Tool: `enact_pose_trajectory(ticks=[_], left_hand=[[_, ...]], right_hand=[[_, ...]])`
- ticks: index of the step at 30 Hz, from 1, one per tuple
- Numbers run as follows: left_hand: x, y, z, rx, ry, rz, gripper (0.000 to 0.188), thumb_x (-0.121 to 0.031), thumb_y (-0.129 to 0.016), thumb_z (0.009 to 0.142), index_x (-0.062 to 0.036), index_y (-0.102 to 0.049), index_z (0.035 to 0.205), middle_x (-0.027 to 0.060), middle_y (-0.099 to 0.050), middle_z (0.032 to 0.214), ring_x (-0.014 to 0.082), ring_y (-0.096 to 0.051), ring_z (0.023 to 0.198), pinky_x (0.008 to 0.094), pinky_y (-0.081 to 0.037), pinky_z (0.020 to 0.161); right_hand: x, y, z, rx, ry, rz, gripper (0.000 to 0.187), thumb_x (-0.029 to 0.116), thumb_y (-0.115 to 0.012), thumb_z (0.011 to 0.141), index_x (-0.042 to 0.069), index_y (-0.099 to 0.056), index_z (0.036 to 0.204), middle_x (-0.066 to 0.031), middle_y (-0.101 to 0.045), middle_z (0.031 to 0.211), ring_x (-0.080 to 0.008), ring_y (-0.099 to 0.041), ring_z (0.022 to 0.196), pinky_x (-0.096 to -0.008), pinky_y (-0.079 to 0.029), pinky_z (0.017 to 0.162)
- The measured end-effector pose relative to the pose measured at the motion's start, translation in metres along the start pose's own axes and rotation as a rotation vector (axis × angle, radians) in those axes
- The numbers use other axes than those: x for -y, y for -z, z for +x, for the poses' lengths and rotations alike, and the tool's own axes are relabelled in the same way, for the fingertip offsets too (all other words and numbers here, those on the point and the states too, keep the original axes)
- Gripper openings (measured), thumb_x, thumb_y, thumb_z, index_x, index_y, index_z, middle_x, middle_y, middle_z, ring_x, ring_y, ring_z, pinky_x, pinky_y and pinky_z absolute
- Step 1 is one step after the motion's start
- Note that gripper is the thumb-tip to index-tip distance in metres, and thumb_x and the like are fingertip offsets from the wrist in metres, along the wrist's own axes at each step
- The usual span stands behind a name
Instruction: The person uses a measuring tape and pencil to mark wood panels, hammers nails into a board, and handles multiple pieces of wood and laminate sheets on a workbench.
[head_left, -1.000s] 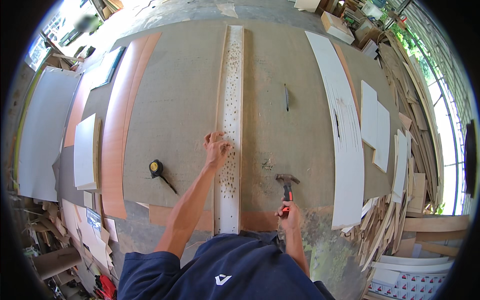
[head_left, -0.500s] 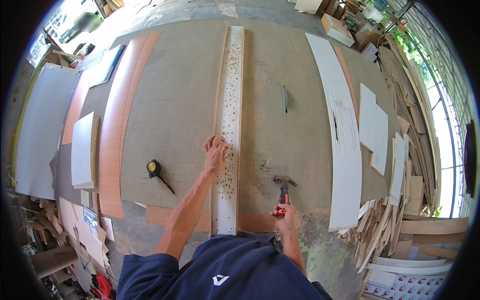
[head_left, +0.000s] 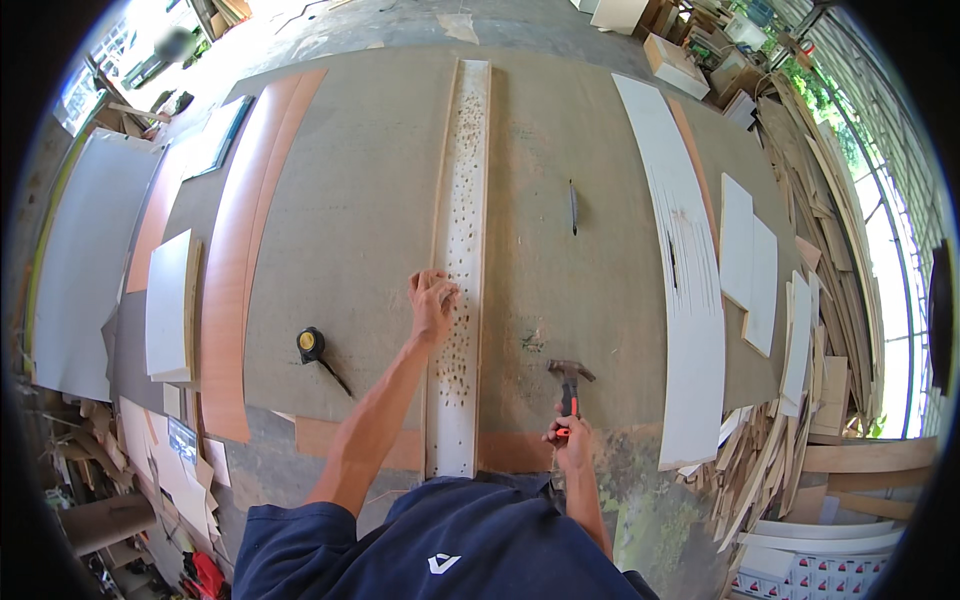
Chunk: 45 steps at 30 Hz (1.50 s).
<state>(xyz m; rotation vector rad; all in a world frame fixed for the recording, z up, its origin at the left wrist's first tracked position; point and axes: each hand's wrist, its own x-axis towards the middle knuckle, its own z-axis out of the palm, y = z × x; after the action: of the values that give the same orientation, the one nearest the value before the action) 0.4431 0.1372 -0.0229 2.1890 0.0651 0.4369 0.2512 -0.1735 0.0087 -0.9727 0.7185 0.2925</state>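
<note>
A long, narrow white strip (head_left: pixel 455 420) with raised light-brown edges runs away from me down the middle of the table. Small brown specks cover much of it; whether they are loose bits or marks, I cannot tell. Over its left edge, about halfway along, my left hand (head_left: pixel 433 303) is bent, fingertips drawn together at the white surface. Anything between those fingers is too small to make out. To the right of the strip, my right hand (head_left: pixel 571 440) grips a claw hammer (head_left: pixel 570 385) by its black and red handle, head pointing away from me.
On the table (head_left: pixel 330 230) lie a tape measure (head_left: pixel 311 345) at left and a thin dark pen-like tool (head_left: pixel 573 207) at right. A scratched white board (head_left: pixel 690 380), orange-brown panels (head_left: pixel 225 330) and white offcuts (head_left: pixel 170 310) flank the work area. Scrap wood (head_left: pixel 830 220) is piled at far right.
The whole view has shifted slightly. My left hand sits a touch farther along the strip, fingers still drawn together. The hammer stays in my right hand, tilted a little differently.
</note>
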Motion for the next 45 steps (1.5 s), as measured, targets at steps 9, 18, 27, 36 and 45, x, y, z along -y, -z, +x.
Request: enact_pose_trajectory(ticks=[9, 18, 27, 36, 45], left_hand=[[0.003, -0.017, 0.055, 0.024, 0.115, 0.141, 0.018, -0.009, -0.080, 0.069, -0.0176, -0.077, 0.085, 0.0056, -0.045, 0.139, 0.0323, -0.033, 0.133, 0.0487, -0.031, 0.103], [0.007, -0.021, 0.053, 0.054, 0.102, 0.135, 0.019, -0.011, -0.081, 0.069, -0.0182, -0.077, 0.086, 0.0035, -0.045, 0.140, 0.0316, -0.034, 0.132, 0.0471, -0.036, 0.102], [-0.001, -0.018, 0.054, 0.028, 0.087, 0.106, 0.018, -0.012, -0.082, 0.069, -0.0149, -0.079, 0.087, 0.0047, -0.051, 0.136, 0.0311, -0.039, 0.128, 0.0423, -0.038, 0.102], [0.011, -0.020, 0.053, 0.009, 0.096, 0.054, 0.019, -0.014, -0.082, 0.069, -0.0174, -0.079, 0.087, 0.0005, -0.051, 0.134, 0.0277, -0.039, 0.128, 0.0431, -0.035, 0.102], [-0.001, -0.014, 0.052, -0.003, 0.107, 0.082, 0.020, -0.014, -0.083, 0.066, -0.0168, -0.080, 0.085, 0.0032, -0.054, 0.133, 0.0309, -0.041, 0.125, 0.0424, -0.036, 0.103]], right_hand=[[0.001, -0.005, -0.001, -0.072, -0.014, -0.018, 0.029, 0.006, -0.055, 0.083, -0.006, -0.059, 0.109, -0.0087, -0.058, 0.067, -0.0174, -0.057, 0.052, -0.0356, -0.055, 0.052], [0.003, -0.012, -0.003, -0.122, 0.060, -0.056, 0.021, 0.011, -0.058, 0.086, -0.002, -0.060, 0.102, -0.0057, -0.053, 0.059, -0.0148, -0.051, 0.045, -0.0318, -0.045, 0.043], [0.022, -0.087, 0.027, -0.101, 0.616, -0.985, 0.034, 0.034, -0.058, 0.095, 0.001, -0.055, 0.091, -0.0145, -0.057, 0.061, -0.0286, -0.058, 0.051, -0.0407, -0.045, 0.050], [0.068, -0.227, 0.063, 0.100, 1.042, -1.092, 0.029, 0.030, -0.056, 0.098, 0.002, -0.051, 0.101, -0.0163, -0.057, 0.068, -0.0332, -0.058, 0.056, -0.0416, -0.045, 0.053], [0.046, -0.224, 0.083, 0.082, 1.291, -0.907, 0.031, 0.026, -0.056, 0.098, -0.002, -0.050, 0.110, -0.0178, -0.060, 0.074, -0.0358, -0.060, 0.057, -0.0422, -0.047, 0.052]])
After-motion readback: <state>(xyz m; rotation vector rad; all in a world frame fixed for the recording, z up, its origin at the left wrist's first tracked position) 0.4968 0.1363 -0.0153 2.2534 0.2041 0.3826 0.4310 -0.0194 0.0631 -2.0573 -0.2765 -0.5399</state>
